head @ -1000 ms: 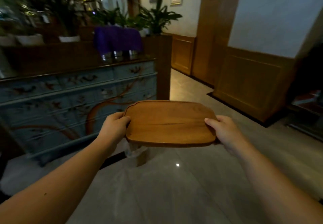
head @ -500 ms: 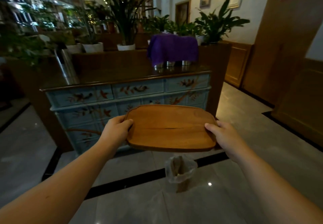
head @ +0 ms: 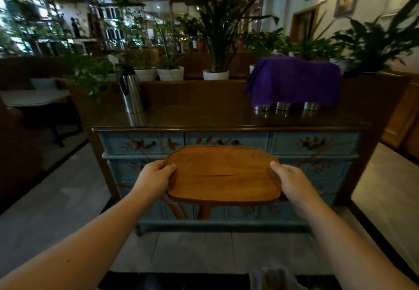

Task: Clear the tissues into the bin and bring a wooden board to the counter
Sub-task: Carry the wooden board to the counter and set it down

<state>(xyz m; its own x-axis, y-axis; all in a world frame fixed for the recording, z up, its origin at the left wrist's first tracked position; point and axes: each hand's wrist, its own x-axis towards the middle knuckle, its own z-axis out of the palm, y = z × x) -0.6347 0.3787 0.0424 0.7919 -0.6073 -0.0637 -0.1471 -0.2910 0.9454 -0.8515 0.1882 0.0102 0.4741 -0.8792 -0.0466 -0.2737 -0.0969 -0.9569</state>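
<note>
Left hand (head: pixel 156 177) and right hand (head: pixel 292 182) pinch the wooden board (head: pixel 223 175) at nine and three o'clock, level, facing the counter (head: pixel 226 119) at twelve.

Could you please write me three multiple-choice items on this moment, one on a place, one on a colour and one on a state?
1. Where does the steel jug stand?
A. on the left part of the counter top
B. on the floor
C. on the wooden board

2. What colour is the cloth draped over the steel cups?
A. white
B. purple
C. green

3. How is the wooden board held?
A. by the left hand alone
B. lying on the counter, untouched
C. by both hands, one at each end

Answers:
1 A: the steel jug stands left on the counter.
2 B: the cloth is purple.
3 C: the left hand and right hand grip the wooden board, in front of the counter and not yet on it.
</note>
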